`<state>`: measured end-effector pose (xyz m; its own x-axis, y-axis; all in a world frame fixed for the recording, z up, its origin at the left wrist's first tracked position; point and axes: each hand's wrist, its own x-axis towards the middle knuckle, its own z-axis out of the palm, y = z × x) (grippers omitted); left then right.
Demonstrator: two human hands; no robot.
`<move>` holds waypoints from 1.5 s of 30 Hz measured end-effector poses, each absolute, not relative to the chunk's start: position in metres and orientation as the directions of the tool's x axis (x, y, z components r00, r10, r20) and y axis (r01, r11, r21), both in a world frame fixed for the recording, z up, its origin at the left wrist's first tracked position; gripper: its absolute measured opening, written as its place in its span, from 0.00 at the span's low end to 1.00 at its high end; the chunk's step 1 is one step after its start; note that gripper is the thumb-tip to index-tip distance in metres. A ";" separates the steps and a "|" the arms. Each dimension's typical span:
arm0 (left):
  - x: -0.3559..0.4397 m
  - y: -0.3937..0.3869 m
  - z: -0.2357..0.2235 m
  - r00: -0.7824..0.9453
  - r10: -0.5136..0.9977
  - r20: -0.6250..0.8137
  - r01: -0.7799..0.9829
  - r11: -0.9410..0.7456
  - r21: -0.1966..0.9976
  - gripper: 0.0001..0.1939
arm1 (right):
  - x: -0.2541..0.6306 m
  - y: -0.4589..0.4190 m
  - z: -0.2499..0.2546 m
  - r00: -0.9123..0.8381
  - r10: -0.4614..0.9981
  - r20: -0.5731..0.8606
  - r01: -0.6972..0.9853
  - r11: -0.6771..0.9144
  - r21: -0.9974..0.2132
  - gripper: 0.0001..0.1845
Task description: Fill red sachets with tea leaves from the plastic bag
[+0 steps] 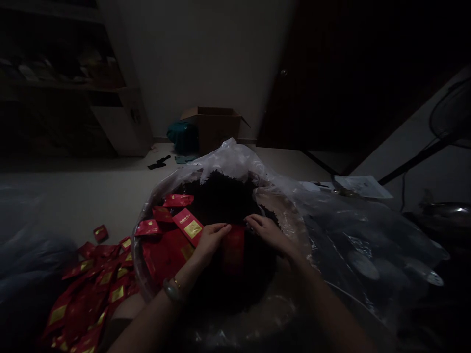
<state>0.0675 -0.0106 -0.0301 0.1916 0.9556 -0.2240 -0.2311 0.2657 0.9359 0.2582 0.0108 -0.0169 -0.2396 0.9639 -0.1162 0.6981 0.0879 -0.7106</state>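
A red packet (233, 249) hangs upright between my hands, over a heap of dark, loose, tea-like leaves (224, 196). My left hand (210, 241) pinches its upper left corner between thumb and fingers. At the upper right corner, the fingertips of my right hand (265, 230) are closed on the packet's edge. Dim light hides whether its mouth is parted. Beside my left hand lies a flat red packet with a gold square (188, 226), on other red packets (162, 255). Leaves and packets sit inside a round container lined with clear plastic (235, 157).
Many filled-looking red packets (106, 279) are piled on the floor at left. Clear plastic bags (360, 255) lie at right. An open cardboard box (219, 127) stands by the wall, with a teal bag (183, 136) beside it. Shelves (66, 88) stand at far left.
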 end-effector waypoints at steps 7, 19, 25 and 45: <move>0.066 -0.009 -0.030 0.222 0.942 -0.253 -0.263 0.308 0.914 0.19 | 0.230 -0.006 -0.013 -0.245 0.969 0.013 0.412 0.116 -0.904 0.15; 0.066 -0.011 -0.021 0.309 0.901 -0.305 -0.114 0.353 0.929 0.15 | 0.240 -0.003 -0.011 -0.321 0.909 -0.268 0.311 -0.166 -0.936 0.18; 0.067 -0.008 -0.024 0.159 0.960 -0.229 0.056 0.223 0.973 0.13 | 0.249 -0.002 0.000 -0.308 0.907 -0.288 0.337 -0.179 -0.924 0.13; 0.024 -0.001 -0.004 -0.049 0.958 0.282 0.983 -0.005 0.185 0.16 | 0.251 -0.021 0.034 -0.212 0.974 -0.082 0.010 -0.082 -0.997 0.23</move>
<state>0.0236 -0.0010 -0.0040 -0.0487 0.9581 0.2822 0.9826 -0.0047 0.1855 0.2509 -0.0214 0.0337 -0.2116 0.9739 -0.0819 0.0101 -0.0816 -0.9966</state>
